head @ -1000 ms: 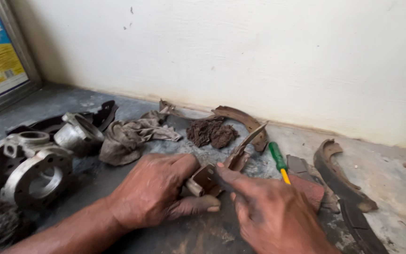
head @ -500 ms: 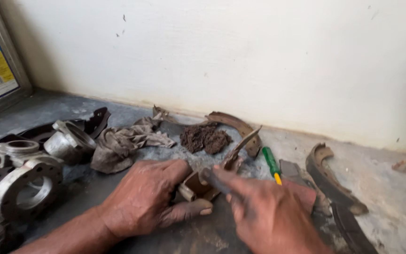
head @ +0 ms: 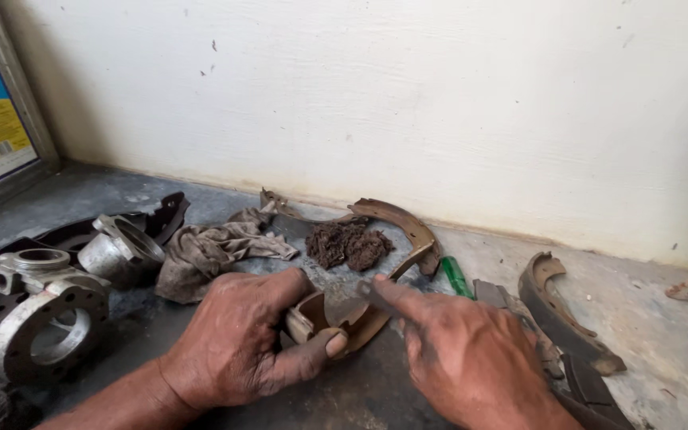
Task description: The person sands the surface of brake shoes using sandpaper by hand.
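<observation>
two hands work low over the dark bench top [head: 408,398], and we start at the fingers. our left hand [head: 244,342] has its fingers curled narrow around the near end of a curved brake shoe [head: 368,306], thumb pressed along the lower edge, so it is gripping the shoe. our right hand [head: 471,362] stretches its index finger straight out, the tip touching the inner curve of the shoe; the other fingers are folded under, and we cannot tell whether they hold anything, though a green tool handle [head: 455,276] shows just beyond the knuckles.

the shoe lies near the middle of the bench, one end in our left hand, the other rising toward the wall [head: 439,103]. we judge it stiff and fairly heavy for its size, rusty and gritty rather than slippery, with thin edges that could bite; the thick end web looks the best place to hold it, not the worn lining.

both wrists come in from below, the left forearm angled in from the lower left, palms down.

further out lie a dirty rag [head: 216,247], a brown clump of debris [head: 348,243], a second brake shoe [head: 400,219] behind it, another shoe [head: 559,306] to the right, and metal housings [head: 49,318] on the left.
</observation>
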